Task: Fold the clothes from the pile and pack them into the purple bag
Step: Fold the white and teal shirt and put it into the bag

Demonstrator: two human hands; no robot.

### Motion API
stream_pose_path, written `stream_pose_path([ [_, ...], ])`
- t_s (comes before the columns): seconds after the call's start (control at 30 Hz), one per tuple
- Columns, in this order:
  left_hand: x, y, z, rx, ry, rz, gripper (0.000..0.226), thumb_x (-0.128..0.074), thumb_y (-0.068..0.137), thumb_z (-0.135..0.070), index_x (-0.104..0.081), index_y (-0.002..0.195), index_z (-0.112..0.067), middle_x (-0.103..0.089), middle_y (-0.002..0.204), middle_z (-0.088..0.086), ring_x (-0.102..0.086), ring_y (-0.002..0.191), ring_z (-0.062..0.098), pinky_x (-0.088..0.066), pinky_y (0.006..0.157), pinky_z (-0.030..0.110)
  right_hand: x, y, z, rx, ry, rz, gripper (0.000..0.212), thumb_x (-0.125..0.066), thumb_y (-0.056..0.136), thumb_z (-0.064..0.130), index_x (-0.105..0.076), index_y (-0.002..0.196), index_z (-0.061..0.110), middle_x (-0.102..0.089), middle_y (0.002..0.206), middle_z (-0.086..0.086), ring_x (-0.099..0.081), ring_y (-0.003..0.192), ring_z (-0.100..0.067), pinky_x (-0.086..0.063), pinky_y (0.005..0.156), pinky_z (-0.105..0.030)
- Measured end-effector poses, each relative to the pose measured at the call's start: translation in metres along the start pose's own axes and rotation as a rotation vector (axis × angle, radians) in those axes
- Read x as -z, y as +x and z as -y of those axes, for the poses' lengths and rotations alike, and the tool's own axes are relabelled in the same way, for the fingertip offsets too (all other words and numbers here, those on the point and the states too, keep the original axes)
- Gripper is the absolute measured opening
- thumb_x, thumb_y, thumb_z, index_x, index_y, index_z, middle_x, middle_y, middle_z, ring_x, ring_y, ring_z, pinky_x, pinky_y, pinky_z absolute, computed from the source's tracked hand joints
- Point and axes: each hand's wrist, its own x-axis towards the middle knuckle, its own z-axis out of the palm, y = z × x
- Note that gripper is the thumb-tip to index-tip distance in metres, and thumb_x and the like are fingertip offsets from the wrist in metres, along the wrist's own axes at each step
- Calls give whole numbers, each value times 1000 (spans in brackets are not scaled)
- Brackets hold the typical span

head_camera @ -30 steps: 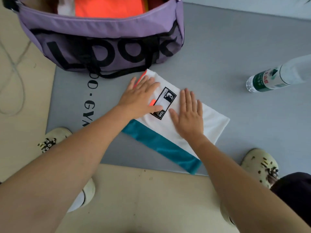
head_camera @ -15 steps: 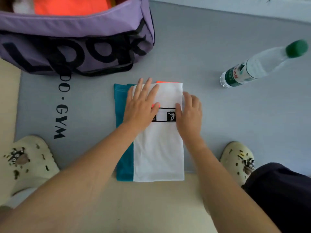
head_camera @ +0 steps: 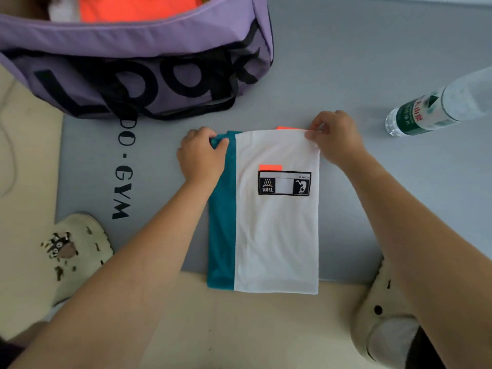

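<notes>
Both hands are on the far edge of the folded garment point(head_camera: 275, 235) here, a white panel with a teal strip down its nine o'clock side, lying flat on the grey mat point(head_camera: 346, 75). The left hand point(head_camera: 201, 157) curls its fingers and thumb round the teal corner at eleven o'clock of the garment. The right hand point(head_camera: 334, 137) pinches the white corner at one o'clock, thumb and fingertips closed on the cloth. A black-and-white patch point(head_camera: 284, 183) sits on the white panel, with a small orange tab just above it. The garment's near edge hangs past the mat onto the beige floor point(head_camera: 253, 334).

The purple bag point(head_camera: 133, 65) stands at eleven o'clock from the garment, mouth open, with orange fabric point(head_camera: 138, 8) showing inside. A water bottle point(head_camera: 436, 107) lies on its side on the mat at two o'clock, well apart from the hands. Cream clogs sit at eight o'clock point(head_camera: 77, 251) and five o'clock point(head_camera: 383, 323).
</notes>
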Motion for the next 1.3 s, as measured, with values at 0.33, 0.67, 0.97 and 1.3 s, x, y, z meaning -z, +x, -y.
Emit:
stream_pose_path([
  [0.33,7,11,12,-69,-337,-51,29,-63,92,-28,-58,117,-12,-59,98,5,-58,92,26,-49,83,38,-22,-32,9,-50,166,-250,23,-61,90,21,-61,111,13,-49,104,-5,-53,80,-19,-41,72,-28],
  [0.67,6,-132,49,393,-276,91,33,-74,80,-45,-56,94,-21,-60,77,-12,-61,75,17,-42,60,27,-83,-181,-2,-403,181,-261,49,-69,85,41,-51,110,4,-54,110,-12,-52,99,-29,-42,79,-37],
  [0.97,18,-153,48,551,-432,69,24,-76,79,-37,-68,97,-24,-62,80,-16,-65,80,13,-45,66,22,-62,-198,-17,-502,246,-225,26,-66,89,37,-56,96,13,-58,100,-5,-53,83,-20,-39,72,-31],
  [1.3,-3,-131,11,772,-515,232,32,-85,64,-39,-65,71,-15,-64,63,-3,-60,52,17,-46,51,24,-60,-166,3,-534,231,-168,30,-64,90,35,-55,99,8,-60,103,-7,-59,93,-29,-48,80,-39],
])
